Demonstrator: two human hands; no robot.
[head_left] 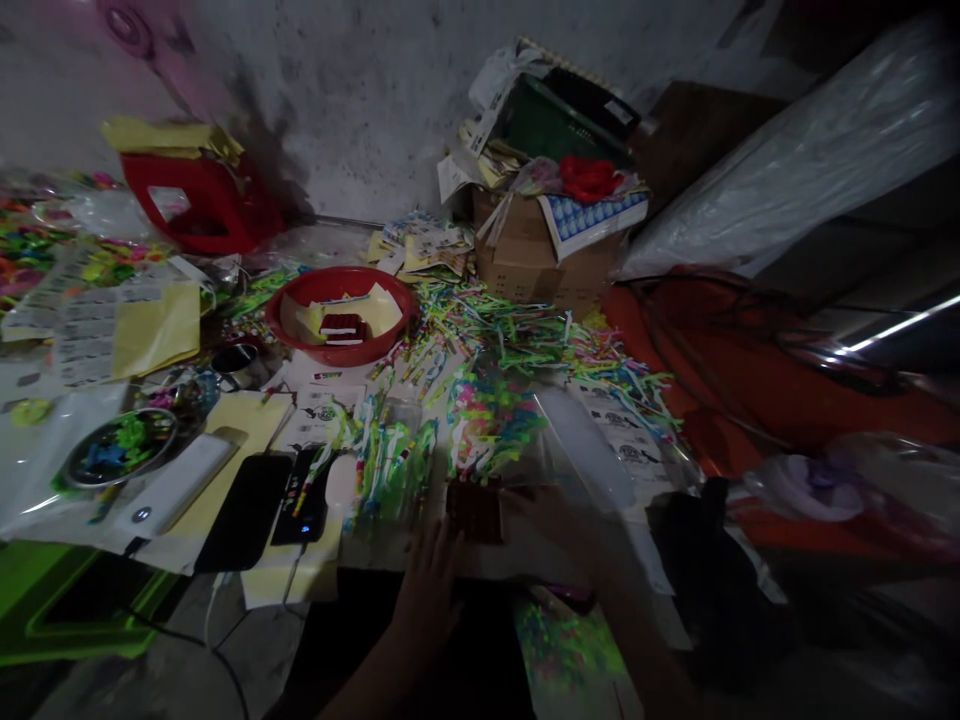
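Note:
At the near edge of the table lies a dark red, flat rectangular piece (474, 513), between my two hands. My left hand (433, 572) is just left of it, fingers stretched out and apart, with nothing in them. From the right, my right hand (546, 518) reaches to the piece's right side, its fingers extended; dim light hides whether they touch it. Just beyond sits a heap of colourful small plastic pieces (495, 415) in what looks like a clear bag. Left of that heap, thin green and white sticks with coloured bands (386, 455) lie in a pile.
A red basin (341, 350) holds paper and dark red blocks. Phones (246, 512), a white power bank (176, 485) and a bowl (124, 450) of small pieces stand at left. A cardboard box (517, 250) is at the back. Cables hang over the front edge.

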